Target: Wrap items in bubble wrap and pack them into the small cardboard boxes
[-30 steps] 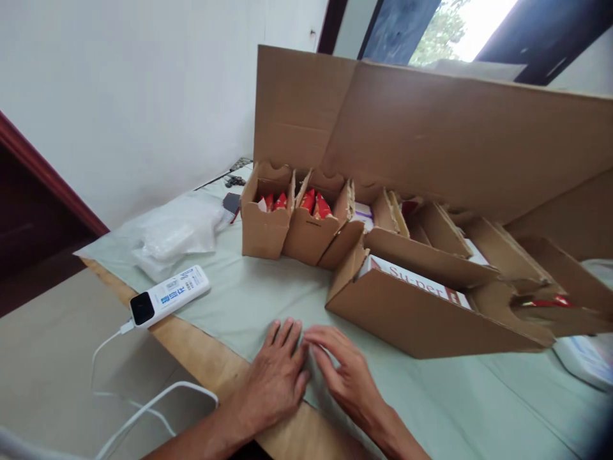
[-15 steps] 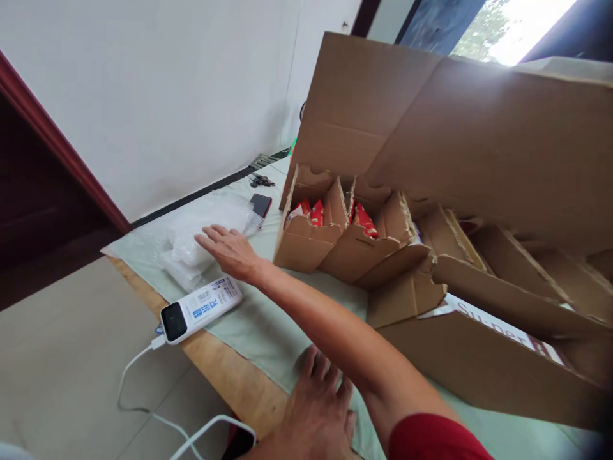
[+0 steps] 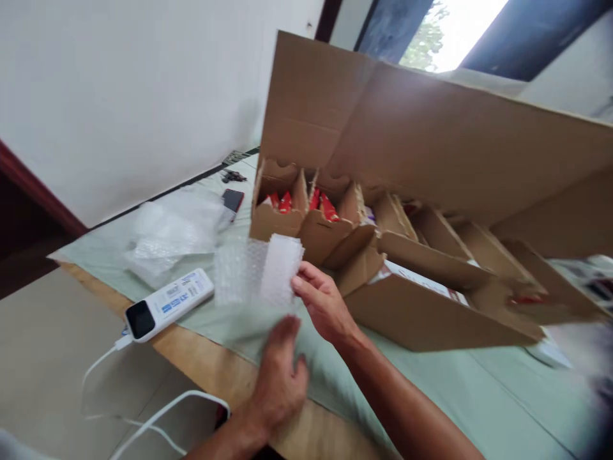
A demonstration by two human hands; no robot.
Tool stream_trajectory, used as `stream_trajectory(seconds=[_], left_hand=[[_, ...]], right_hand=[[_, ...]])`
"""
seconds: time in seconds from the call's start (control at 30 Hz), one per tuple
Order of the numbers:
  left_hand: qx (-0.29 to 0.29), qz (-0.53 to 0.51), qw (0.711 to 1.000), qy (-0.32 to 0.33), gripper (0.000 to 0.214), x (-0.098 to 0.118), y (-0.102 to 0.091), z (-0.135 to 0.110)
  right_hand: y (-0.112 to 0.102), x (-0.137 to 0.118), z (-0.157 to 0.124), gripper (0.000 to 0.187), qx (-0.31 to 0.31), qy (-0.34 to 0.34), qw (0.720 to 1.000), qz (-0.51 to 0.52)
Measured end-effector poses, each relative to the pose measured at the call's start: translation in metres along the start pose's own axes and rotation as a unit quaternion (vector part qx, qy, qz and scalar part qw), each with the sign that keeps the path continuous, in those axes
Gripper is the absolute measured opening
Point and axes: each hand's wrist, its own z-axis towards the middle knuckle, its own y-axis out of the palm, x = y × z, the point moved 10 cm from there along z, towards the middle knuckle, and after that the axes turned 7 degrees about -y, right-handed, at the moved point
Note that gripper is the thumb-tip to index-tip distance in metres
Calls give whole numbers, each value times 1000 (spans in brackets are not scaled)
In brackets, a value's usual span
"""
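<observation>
My right hand (image 3: 328, 303) is closed in a pinch on the right edge of a bubble-wrap bag (image 3: 239, 271). The bag is clear on the left, whiter toward the pinched edge, and hangs over the cloth. Below it is my left hand (image 3: 282, 380), slightly blurred, thumb apart from the fingers, holding nothing. Left of the held bag lies a pile of clear bubble wrap (image 3: 177, 223). Just right of my right hand stands an open cardboard box (image 3: 431, 313) with cardboard dividers and red packets (image 3: 328, 207) in its left compartments.
A white power bank (image 3: 175, 300) with a cable (image 3: 158, 415) lies at the table's wooden edge (image 3: 205, 364). A dark phone (image 3: 233, 200) and keys (image 3: 234, 177) rest near the wall. Pale green cloth (image 3: 407, 383) covers the table. The box's raised lid (image 3: 431, 134) stands behind.
My right hand has drawn back rightward from the bubble-wrap pile and now holds a bag. My left hand has moved left and up toward it. The view has shifted right.
</observation>
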Motion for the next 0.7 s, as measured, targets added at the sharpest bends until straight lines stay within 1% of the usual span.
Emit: stream_trajectory(seconds=[0.03, 0.07, 0.1, 0.13, 0.2, 0.23, 0.27, 0.3, 0.4, 0.43, 0.5, 0.6, 0.7], left_hand=[[0, -67, 997, -34, 67, -2, -6, -2], [-15, -144, 987, -71, 66, -4, -7, -4], [-44, -240, 965, -97, 66, -1, -5, -8], [-80, -331, 932, -123, 66, 4, 2, -13], [-134, -436, 874, -169, 59, 17, 18, -26], [-149, -455, 858, -186, 56, 21, 28, -32], [-152, -450, 857, -200, 54, 24, 36, -37], [-148, -428, 866, -212, 52, 25, 45, -41], [-118, -326, 906, -243, 45, 21, 67, -48], [-111, -303, 915, -244, 43, 22, 72, -49], [-115, -288, 922, -231, 37, 29, 80, -48], [-125, -301, 920, -218, 27, 43, 84, -45], [-98, -301, 921, -229, 24, 50, 76, -40]], right_hand=[[-24, 6, -24, 35, 33, 34, 998, 29], [-44, 11, -48, 37, 64, 62, 995, 51], [-62, 17, -71, 39, 90, 85, 990, 68], [-77, 23, -93, 40, 112, 101, 985, 79], [-100, 32, -131, 42, 149, 118, 978, 92], [-109, 36, -148, 43, 162, 122, 974, 97], [-115, 40, -162, 43, 170, 128, 972, 102], [-121, 44, -175, 44, 175, 133, 970, 107], [-140, 51, -203, 49, 204, 137, 963, 113], [-149, 51, -209, 53, 224, 130, 959, 112], [-166, 46, -219, 62, 264, 108, 952, 110], [-181, 37, -225, 71, 285, 83, 946, 130], [-192, 25, -229, 73, 288, 68, 944, 148]])
